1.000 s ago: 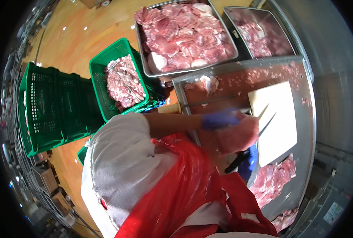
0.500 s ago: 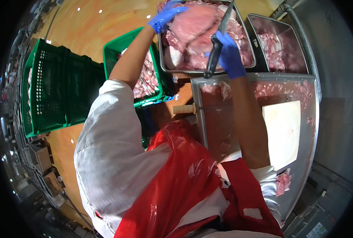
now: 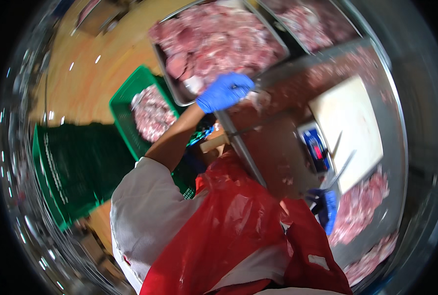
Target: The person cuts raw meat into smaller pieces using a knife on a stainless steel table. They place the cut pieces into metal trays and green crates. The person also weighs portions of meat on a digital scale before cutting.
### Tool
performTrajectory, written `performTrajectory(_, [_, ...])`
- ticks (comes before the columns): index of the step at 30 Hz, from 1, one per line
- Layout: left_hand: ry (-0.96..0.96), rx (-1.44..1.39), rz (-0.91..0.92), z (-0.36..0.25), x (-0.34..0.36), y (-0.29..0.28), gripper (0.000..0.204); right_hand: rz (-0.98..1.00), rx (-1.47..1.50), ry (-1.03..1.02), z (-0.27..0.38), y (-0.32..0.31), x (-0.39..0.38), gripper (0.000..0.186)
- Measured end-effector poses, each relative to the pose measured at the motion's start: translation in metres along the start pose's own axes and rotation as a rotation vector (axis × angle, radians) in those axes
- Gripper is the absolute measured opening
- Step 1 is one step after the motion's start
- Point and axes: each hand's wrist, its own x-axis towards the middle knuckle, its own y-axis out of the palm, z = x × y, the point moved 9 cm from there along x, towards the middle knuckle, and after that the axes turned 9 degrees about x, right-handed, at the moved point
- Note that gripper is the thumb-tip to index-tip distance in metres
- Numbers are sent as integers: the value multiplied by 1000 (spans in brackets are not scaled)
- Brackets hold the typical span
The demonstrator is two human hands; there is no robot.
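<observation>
My left hand [image 3: 223,93] is over the near edge of the heaped meat tray [image 3: 282,43], fingers curled; whatever is in them is hidden. My right hand [image 3: 322,206] grips a knife [image 3: 342,170], blade angled up beside the white cutting board [image 3: 352,113]. A small blue device [image 3: 315,147] with a red panel lies left of the board on the metal worktop [image 3: 396,196]. Meat pieces [image 3: 357,211] lie below the board, with more [image 3: 366,260] at the lower right. Small scraps [image 3: 256,101] lie near my left hand. The picture is blurred by motion.
A green crate [image 3: 115,105] holds meat scraps left of the worktop. Darker green crates [image 3: 71,172] stand farther left on the yellow floor [image 3: 76,73]. A second metal tray [image 3: 347,22] with meat is at the upper right. A pale wooden handle [image 3: 214,141] sticks out at the worktop's left edge.
A large meat slice was carried up onto the heaped tray and released. Since then both hands have moved back down and apart, the right with the knife beside the board. The view has shifted.
</observation>
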Motion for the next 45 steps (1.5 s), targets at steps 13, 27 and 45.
performTrajectory(13, [561, -43, 932, -209, -100, 557, 82, -1121, 70, -569, -31, -349, -218, 26])
performTrajectory(27, [498, 693, 869, -223, -16, 742, 97, -1282, -290, -574, -4, -500, -265, 30])
performTrajectory(45, [456, 334, 1324, -229, -134, 713, 76, -1296, 93, -678, -46, -526, -286, 16])
